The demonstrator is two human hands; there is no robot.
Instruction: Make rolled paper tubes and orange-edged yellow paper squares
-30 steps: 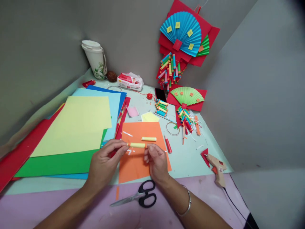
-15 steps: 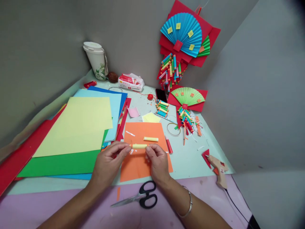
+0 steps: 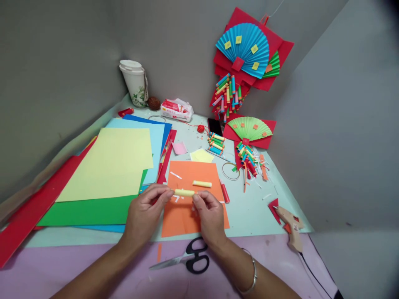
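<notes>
Between my two hands is a yellow paper roll (image 3: 184,193) with orange at its ends. My left hand (image 3: 146,211) pinches its left end, and my right hand (image 3: 211,212) pinches the right end. Under them lies an orange paper sheet (image 3: 181,218). A second yellow paper roll (image 3: 202,184) rests on that sheet just beyond my fingers. To its right is a red paper roll (image 3: 225,193). Black-handled scissors (image 3: 187,258) lie nearer to me, beside a thin orange strip (image 3: 159,252).
Coloured paper sheets (image 3: 106,166) are stacked at left. A glue gun (image 3: 291,226) lies at right. Farther back are a white cup (image 3: 134,85), a tissue pack (image 3: 176,110), a phone (image 3: 215,127), several finished rolls (image 3: 216,143) and fan decorations (image 3: 249,128).
The whole view has shifted slightly, so things appear a little farther right. Both hands keep their pinch on the yellow paper roll, which looks slightly tilted now.
</notes>
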